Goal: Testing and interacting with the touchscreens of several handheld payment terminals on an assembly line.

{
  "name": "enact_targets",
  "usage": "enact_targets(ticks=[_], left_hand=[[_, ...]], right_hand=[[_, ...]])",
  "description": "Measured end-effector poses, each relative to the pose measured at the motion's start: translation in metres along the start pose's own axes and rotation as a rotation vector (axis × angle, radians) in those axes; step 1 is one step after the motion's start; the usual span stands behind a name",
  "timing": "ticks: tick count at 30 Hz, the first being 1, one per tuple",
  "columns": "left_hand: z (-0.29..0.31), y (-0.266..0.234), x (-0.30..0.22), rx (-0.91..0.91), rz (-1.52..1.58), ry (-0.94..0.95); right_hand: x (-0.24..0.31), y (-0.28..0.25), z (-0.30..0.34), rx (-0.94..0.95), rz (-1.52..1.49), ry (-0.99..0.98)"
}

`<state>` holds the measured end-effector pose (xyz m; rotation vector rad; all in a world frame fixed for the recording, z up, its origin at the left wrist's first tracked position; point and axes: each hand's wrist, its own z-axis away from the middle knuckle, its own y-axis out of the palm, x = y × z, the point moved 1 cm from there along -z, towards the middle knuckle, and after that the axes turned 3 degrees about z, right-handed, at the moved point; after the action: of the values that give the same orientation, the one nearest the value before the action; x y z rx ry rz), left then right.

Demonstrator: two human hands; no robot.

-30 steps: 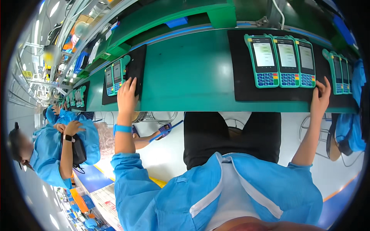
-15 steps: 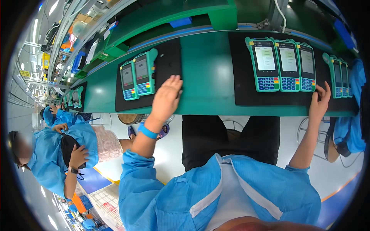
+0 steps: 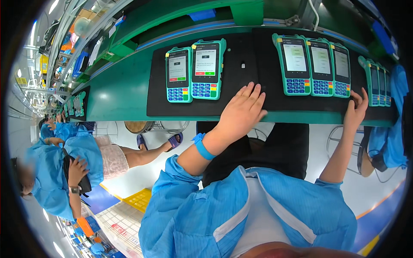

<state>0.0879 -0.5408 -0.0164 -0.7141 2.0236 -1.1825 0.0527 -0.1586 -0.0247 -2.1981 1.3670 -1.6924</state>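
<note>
My left hand lies flat, fingers extended, at the near right part of a black mat. Two card payment terminals in teal cases stand side by side on that mat: a left terminal and a right terminal, both with lit screens. A second black mat adjoins it and bears three more terminals in a row. Beside the lower right corner of this row, my right hand rests with loosely bent fingers apart, holding nothing that I can see.
Several terminals stand at the far right beside a blue sleeve. Two small pale bits, one a white piece, lie on the left mat. A green shelf runs behind the green bench. A person in blue is at left.
The left mat and its two terminals have slid right, up against the other mat, with my left hand moving along. Their screens look brighter. My right hand has barely moved.
</note>
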Motion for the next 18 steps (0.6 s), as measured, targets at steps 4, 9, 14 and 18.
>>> enact_targets(ticks=[4, 9, 14, 18], left_hand=[[0.004, -0.014, -0.003, 0.076, 0.212, 0.055], [0.02, -0.052, 0.02, -0.272, 0.079, -0.099], [0.034, -0.053, 0.048, -0.393, -0.038, -0.289], [0.036, -0.046, 0.055, -0.316, -0.043, -0.292]], right_hand=[[-0.006, 0.001, 0.001, -0.002, -0.063, -0.002], [-0.012, 0.001, 0.001, 0.005, -0.093, -0.011], [-0.009, 0.001, 0.0, 0.013, -0.061, 0.007], [-0.015, 0.004, 0.0, 0.013, -0.048, -0.008]])
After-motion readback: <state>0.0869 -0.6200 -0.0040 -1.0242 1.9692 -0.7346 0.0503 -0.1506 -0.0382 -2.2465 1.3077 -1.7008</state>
